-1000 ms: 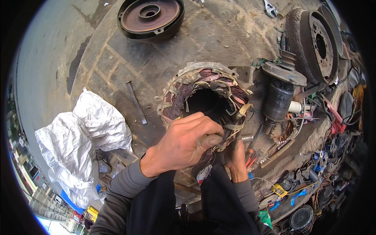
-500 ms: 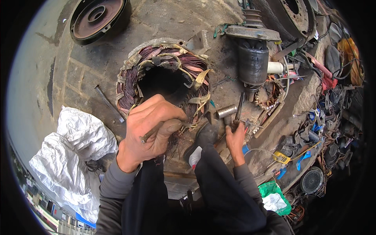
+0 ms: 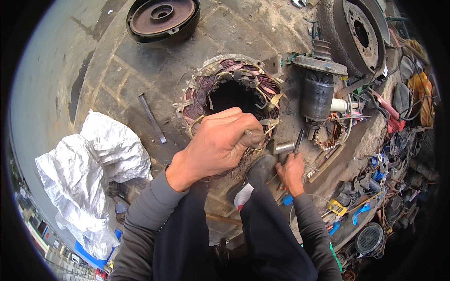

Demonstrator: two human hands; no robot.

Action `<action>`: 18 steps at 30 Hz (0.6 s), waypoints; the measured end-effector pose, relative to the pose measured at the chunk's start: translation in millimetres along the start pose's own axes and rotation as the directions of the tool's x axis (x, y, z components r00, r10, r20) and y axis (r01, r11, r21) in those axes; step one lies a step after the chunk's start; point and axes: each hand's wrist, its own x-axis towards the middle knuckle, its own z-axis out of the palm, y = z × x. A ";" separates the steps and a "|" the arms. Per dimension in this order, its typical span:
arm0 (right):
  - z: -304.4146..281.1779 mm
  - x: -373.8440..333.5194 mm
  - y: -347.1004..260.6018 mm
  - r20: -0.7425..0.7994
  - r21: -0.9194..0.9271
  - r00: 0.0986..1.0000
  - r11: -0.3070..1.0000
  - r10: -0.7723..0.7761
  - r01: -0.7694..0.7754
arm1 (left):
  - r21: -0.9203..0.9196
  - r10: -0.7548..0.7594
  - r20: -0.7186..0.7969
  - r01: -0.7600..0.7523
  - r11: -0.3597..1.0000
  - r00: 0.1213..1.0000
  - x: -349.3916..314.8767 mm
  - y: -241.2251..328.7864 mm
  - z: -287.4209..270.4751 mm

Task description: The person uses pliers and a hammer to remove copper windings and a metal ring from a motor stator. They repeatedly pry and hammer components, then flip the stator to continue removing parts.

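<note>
The motor stator (image 3: 193,100), with its thick ring of dark red copper windings and loose strips of insulation, lies on the ground in front of me. My left hand (image 3: 218,145) is closed at the near edge of the windings, gripping a metal rod like a chisel or punch (image 3: 248,133); only its end shows and its tip is hidden. To the right, my right hand (image 3: 291,173) is wrapped round the handle of a hammer, its steel head (image 3: 283,147) just beyond the fingers. A dark bar (image 3: 298,140) sticks up beside that hand.
A loose metal bar (image 3: 153,119) and white sheeting (image 3: 96,164) lie at left. A round motor cover (image 3: 164,21) is at the back. Rightward are a rotor with pulley (image 3: 317,93), a small wound ring (image 3: 329,133), a wheel rim (image 3: 361,37) and piled scrap parts.
The view has shifted, so the scene sits further right. My left hand has turned, and the rod's end now faces me instead of pointing left. My right hand stays by the hammer.
</note>
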 end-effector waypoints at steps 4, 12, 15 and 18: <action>4.7 -1.1 -8.3 -0.018 0.051 0.999 0.998 0.030 -0.029 | -0.015 0.031 -0.030 -0.031 0.999 0.999 -0.3 -2.3 1.7; -0.1 14.8 3.4 0.264 0.474 0.901 0.767 0.344 -0.432 | -0.006 0.037 -0.004 -0.037 0.999 0.999 2.6 -0.7 1.2; -12.8 0.1 8.6 0.475 0.777 0.797 0.247 0.373 -0.579 | 0.003 0.042 0.006 -0.042 0.999 0.999 2.5 0.7 2.1; -48.6 -30.0 -1.3 0.256 0.865 0.869 0.302 0.424 -0.402 | 0.020 0.053 0.007 -0.054 0.998 0.999 1.0 1.0 3.8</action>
